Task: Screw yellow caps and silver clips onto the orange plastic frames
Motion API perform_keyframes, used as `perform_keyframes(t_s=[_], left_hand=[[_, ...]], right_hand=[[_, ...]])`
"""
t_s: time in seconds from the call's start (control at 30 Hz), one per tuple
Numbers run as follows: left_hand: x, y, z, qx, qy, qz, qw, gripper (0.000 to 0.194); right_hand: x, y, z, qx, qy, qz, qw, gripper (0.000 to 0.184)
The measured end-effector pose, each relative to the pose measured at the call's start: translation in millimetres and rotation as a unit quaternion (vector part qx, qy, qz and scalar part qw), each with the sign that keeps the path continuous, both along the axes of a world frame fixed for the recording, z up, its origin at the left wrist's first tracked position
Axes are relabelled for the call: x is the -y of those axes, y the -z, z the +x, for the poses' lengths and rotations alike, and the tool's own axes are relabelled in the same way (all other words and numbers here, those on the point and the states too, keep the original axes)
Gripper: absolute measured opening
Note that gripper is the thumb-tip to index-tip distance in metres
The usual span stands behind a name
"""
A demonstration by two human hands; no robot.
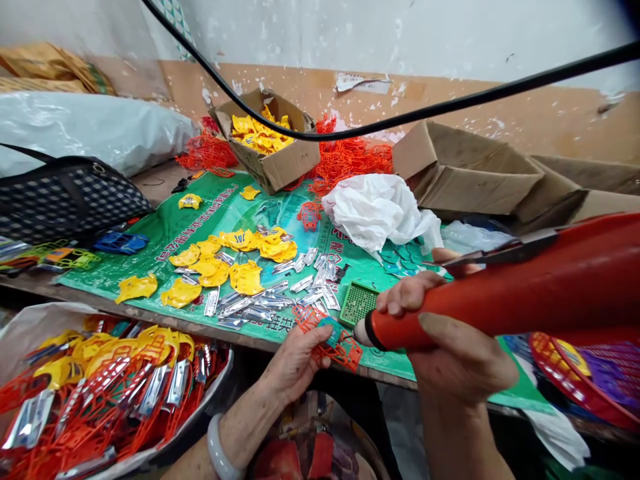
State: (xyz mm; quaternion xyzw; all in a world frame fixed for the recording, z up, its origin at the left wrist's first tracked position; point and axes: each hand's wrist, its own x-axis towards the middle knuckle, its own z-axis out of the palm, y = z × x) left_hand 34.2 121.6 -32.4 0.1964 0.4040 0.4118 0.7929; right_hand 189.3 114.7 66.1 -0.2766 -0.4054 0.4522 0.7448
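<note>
My left hand [300, 353] pinches an orange-red plastic lattice piece [347, 350] with a teal part on it, over the table's front edge. My right hand [450, 347] wraps round a thick red electric screwdriver [500, 293]. Its pale nose, behind a black collar, meets or nearly meets the lattice piece's right end; contact is unclear. Just behind the nose lies a small green perforated tray [359, 303]. Silvery plastic strips [260, 303] and yellow shell-like plastic parts [245, 277] are spread to the left on the green sheet [155, 267].
A bin [220, 393] of red, yellow and silver assemblies stands at lower left. Behind are a carton [290, 167] of yellow parts, red lattice pieces [350, 160], a white plastic bag [375, 210] and open cartons [480, 180]. A black cable [350, 133] crosses above; a red basket [555, 373] sits right.
</note>
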Motion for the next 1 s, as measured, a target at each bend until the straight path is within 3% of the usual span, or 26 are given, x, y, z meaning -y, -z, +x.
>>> perform_keyframes(t_s=[0.47, 1.0], left_hand=[[1, 0.6, -1, -0.007, 0.003, 0.005, 1.0, 0.029], [1, -0.9, 1, -0.018, 0.008, 0.021, 1.0, 0.028]], right_hand=[[3, 15.2, -11, -0.017, -0.029, -0.003, 0.999, 0.027], [4, 17.4, -12, 0.01, -0.015, -0.011, 1.0, 0.043]])
